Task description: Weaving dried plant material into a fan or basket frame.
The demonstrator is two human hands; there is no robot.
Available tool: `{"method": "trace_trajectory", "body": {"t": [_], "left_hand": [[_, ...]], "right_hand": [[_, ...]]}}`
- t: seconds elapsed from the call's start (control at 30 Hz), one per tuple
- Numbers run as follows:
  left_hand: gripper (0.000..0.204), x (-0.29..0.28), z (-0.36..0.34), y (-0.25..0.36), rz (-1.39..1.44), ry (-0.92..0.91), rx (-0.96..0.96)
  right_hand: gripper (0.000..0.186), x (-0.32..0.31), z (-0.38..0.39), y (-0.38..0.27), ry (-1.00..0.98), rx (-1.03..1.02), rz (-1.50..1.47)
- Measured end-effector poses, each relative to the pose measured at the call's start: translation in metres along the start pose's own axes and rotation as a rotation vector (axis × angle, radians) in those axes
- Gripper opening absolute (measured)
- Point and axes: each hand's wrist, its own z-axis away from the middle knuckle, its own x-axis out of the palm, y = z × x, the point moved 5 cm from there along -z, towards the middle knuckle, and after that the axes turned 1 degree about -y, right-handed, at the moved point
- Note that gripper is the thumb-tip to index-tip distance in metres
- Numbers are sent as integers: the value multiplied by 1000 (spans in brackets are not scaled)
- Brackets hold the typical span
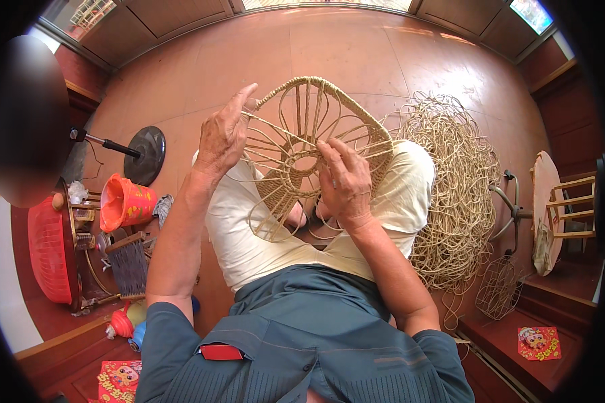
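A woven straw-coloured basket-like piece (365, 107) rests between my knees, with a braided rim, twisted cords running inward and a small ring (290, 176) at the middle. My left hand (223, 134) is at its left edge, fingers straight and pressed together, with a strand of cord (272, 123) running from them toward the middle. Bent over the right side of the ring, my right hand (347, 180) pinches the cords there; its fingertips partly hide what they grip. Loose loops of cord (262, 225) hang on the near left side.
A large heap of loose cord (454, 201) lies on the floor right of my knee. A wire basket (499, 285) and a stool (546, 208) stand farther right. On the left are a red bucket (123, 201), a round black stand base (145, 156) and a red plastic basket (48, 248).
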Motion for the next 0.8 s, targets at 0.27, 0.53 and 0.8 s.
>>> {"method": "trace_trajectory", "body": {"t": [0.27,0.53,0.8], "left_hand": [[51,-8,-70,-33,211,-454,-75],[28,-16,-165,40,357,-953,-143],[33,21,-199,84,414,-636,-213]], "right_hand": [[77,15,15,-7,-145,-105,172],[83,17,18,-11,-200,-101,244],[91,24,14,-13,-269,-49,217]]}}
